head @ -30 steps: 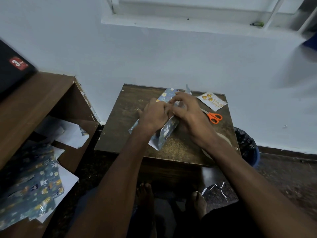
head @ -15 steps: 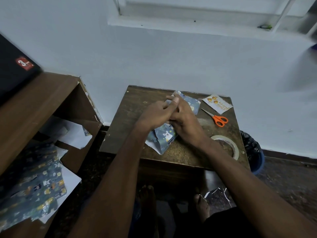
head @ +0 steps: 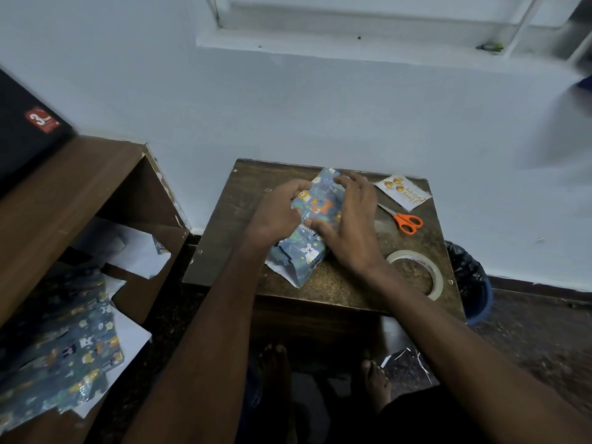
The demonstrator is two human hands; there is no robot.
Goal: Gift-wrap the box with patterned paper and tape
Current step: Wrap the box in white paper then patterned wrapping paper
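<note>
I see glossy patterned paper (head: 315,216) with a plain white underside, creased around the box; the table (head: 243,200) looks like dark wood, scuffed and matt; the scissors (head: 404,220) have orange plastic handles and metal blades; the tape roll (head: 427,270) looks clear and shiny; the card (head: 403,192) is smooth white paper.

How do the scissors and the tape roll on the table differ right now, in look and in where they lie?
The scissors have orange handles and slim metal blades; the tape roll is a pale, see-through ring. The scissors lie farther back, beside the greeting card; the tape roll lies nearer the person, at the table's front right corner. The right hand's wrist partly overlaps the tape roll; the scissors show fully. Neither is held: both lie flat on the table.
</note>
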